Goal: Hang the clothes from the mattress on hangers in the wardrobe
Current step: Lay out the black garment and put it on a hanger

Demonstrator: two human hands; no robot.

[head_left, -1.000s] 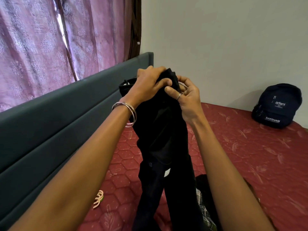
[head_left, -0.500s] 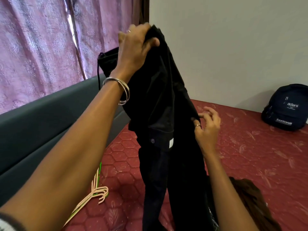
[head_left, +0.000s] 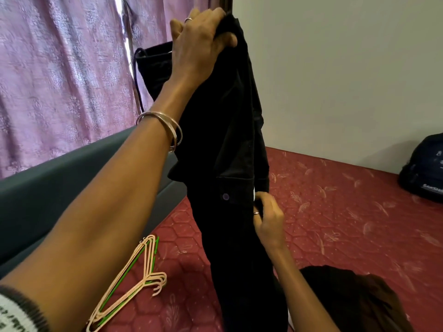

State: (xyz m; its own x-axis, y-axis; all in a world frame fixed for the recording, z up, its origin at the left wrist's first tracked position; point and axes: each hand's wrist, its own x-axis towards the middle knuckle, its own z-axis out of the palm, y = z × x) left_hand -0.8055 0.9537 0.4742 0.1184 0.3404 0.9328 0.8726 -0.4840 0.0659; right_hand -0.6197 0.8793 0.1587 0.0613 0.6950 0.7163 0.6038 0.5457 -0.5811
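Left hand point(head_left: 201, 41) lifted the trousers point(head_left: 223, 140) higher, gripping the top; right hand point(head_left: 268, 219) now pinches mid-seam; soft, floppy, best held at the waistband

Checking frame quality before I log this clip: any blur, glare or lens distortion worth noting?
Head view: the black trousers are so dark that folds barely read; bright daylight leaks through the curtain gap; wide-angle stretch enlarges the left forearm; the backpack is cropped at the right edge; no marked motion blur.
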